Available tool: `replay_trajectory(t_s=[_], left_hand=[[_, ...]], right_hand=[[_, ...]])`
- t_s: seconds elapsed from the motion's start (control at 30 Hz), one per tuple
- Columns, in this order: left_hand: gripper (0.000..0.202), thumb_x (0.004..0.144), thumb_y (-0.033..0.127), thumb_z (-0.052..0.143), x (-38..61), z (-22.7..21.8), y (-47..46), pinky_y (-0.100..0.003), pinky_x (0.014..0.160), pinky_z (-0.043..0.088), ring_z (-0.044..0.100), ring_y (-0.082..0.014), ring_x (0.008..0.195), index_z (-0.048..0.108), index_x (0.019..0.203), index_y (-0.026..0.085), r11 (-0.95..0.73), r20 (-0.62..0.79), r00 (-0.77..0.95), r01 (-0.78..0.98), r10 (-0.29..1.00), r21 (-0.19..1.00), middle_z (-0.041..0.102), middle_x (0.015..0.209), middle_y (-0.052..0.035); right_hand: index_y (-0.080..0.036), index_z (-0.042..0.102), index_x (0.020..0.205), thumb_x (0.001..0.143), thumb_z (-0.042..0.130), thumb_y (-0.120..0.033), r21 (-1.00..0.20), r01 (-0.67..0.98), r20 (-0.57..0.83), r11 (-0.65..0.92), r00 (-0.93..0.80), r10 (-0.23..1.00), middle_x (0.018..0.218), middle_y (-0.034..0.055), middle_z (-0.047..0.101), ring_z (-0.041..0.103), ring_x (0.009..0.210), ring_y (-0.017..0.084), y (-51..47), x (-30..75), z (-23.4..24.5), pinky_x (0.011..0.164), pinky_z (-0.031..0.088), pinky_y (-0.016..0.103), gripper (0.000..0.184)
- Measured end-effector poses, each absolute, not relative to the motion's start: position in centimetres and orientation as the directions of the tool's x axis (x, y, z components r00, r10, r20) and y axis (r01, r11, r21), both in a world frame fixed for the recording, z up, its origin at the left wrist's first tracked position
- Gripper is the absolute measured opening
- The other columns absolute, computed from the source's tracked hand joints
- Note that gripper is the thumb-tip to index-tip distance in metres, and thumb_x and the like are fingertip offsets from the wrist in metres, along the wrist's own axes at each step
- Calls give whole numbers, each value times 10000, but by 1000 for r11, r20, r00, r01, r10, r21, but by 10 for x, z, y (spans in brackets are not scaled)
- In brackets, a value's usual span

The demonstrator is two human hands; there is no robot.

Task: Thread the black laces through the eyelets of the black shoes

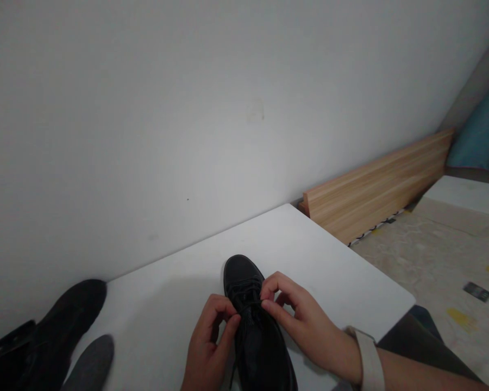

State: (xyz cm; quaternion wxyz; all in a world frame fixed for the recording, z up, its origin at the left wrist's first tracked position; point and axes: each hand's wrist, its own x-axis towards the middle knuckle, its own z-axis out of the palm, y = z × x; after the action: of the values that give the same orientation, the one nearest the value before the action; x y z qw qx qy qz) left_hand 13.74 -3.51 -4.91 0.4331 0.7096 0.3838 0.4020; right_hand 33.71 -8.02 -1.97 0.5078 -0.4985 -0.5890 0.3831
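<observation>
Shoe [256, 331] on table [334, 260] — wall [146, 136] behind.

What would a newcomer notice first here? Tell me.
A black shoe stands on the white table, toe toward the wall. The left hand and right hand each pinch its laces. A wooden board runs along the wall at right.

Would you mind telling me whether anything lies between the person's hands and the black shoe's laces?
Nothing visible does. The left hand and the right hand both pinch the laces of the black shoe on the white table. The dark items at the table's left end lie apart from them.
</observation>
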Motion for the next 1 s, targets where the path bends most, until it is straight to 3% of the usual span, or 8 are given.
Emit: replay_trajectory(t_s=[0.27,0.53,0.77,1.0], left_hand=[[209,927,387,582,134,-50,-32,-225,666,444,514,-154,733,534,826,211,-212,151,412,106,898,972,497,775,12],[188,906,344,620,136,-47,-30,-252,717,425,514,-170,791,556,801,202,-216,154,457,87,876,972,520,828,-10],[260,892,406,637,132,-53,-26,-247,701,399,484,-167,781,548,769,196,-111,113,549,-36,828,993,497,797,-7],[177,875,339,671,136,-47,-30,-233,703,406,500,-153,781,583,807,202,-141,130,546,-23,827,990,500,823,0]], right_hand=[[-210,505,878,926,522,-193,-972,144,187,187,-16,982,767,-28,502,468,700,134,-83,338,-22,640,389,263,54],[-194,577,974,857,540,-122,-963,209,157,170,-77,985,794,-18,497,467,728,140,-86,339,-18,659,392,264,142],[-194,583,887,856,548,-149,-947,250,199,201,-34,979,725,-29,491,461,670,134,-89,336,-13,616,378,261,65],[-194,581,908,893,589,-239,-954,253,159,157,-15,987,874,23,572,528,785,163,-85,344,-17,696,427,294,48]])
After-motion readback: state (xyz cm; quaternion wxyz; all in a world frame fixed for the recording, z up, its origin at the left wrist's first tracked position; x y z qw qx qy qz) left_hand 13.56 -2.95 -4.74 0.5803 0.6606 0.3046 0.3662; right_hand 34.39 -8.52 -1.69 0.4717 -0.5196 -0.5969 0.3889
